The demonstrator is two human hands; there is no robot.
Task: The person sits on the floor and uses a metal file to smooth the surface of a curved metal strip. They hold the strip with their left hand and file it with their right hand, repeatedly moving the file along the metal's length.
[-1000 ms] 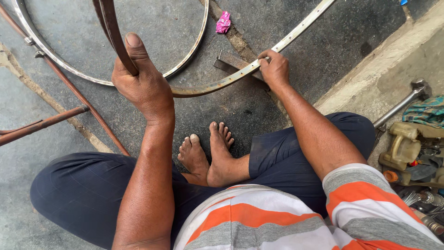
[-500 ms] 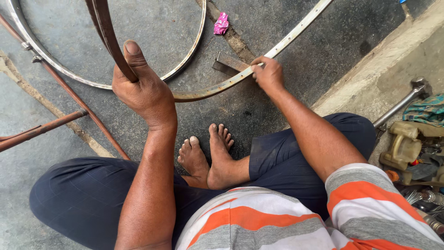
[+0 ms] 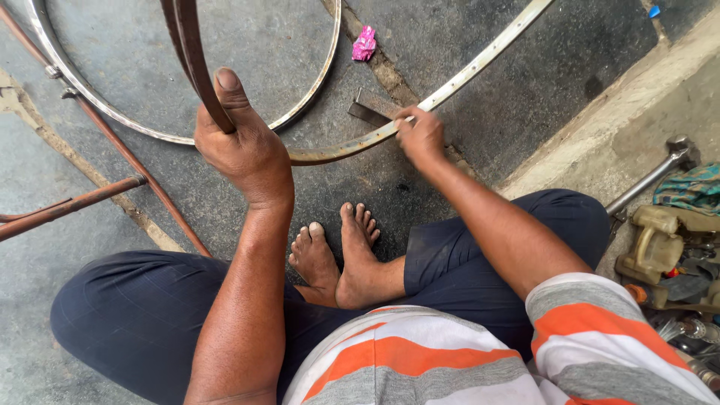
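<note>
Rusty strip of curved metal rises from the left hand toward the top edge of the view; that hand is wrapped tight around it, thumb pointing up along the strip. A second curved band, the pale metal strip, lies on the floor and runs from the middle up toward the top right corner. The right hand rests on this band with its fingertips pinched on it, just beside a small flat metal piece lying under the band. A thin wheel rim lies flat on the floor behind both hands, near a pink wrapper. Rusty rods lie along the floor's left edge. The person sits cross-legged with bare feet together. Tools sit in a heap at the right edge.
</note>
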